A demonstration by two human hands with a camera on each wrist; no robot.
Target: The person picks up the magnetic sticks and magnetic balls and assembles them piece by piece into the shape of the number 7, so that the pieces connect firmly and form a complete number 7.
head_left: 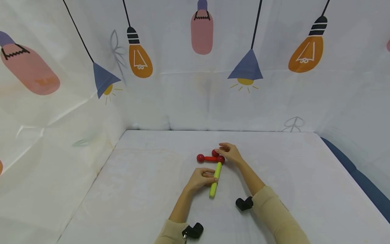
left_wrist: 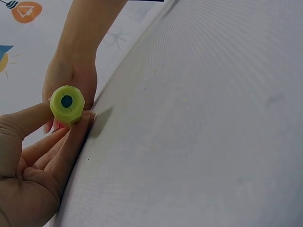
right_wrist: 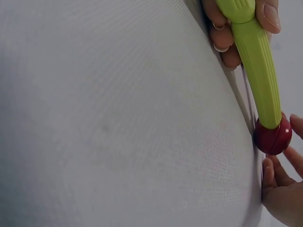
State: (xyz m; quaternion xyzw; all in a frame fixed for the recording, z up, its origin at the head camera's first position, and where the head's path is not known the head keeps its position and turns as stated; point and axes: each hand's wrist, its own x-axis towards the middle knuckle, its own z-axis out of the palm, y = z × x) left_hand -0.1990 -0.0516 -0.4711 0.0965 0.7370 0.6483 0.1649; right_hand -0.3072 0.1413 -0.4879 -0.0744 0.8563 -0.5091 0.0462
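Observation:
My left hand (head_left: pixel 201 179) pinches a yellow-green stick (head_left: pixel 215 183) between thumb and fingers, about midway along it. In the left wrist view its near end (left_wrist: pixel 67 105) shows a dark round centre. The stick's far end meets a glossy red ball (right_wrist: pixel 272 137) in the right wrist view. A short red stick (head_left: pixel 210 158) runs from that ball to another red ball (head_left: pixel 200 158) on the left. My right hand (head_left: pixel 231 154) reaches in from the right, thumb and bent fingers around a third red ball (head_left: pixel 214 153) just behind; its fingers partly cover the ball.
A white tabletop (head_left: pixel 146 189) lies under both hands. Behind it hangs a white cloth (head_left: pixel 182 98) printed with lamps and bulbs. Black wrist devices (head_left: pixel 244 204) sit at both sleeves. Dark blue material (head_left: pixel 350 162) shows past the table's right edge.

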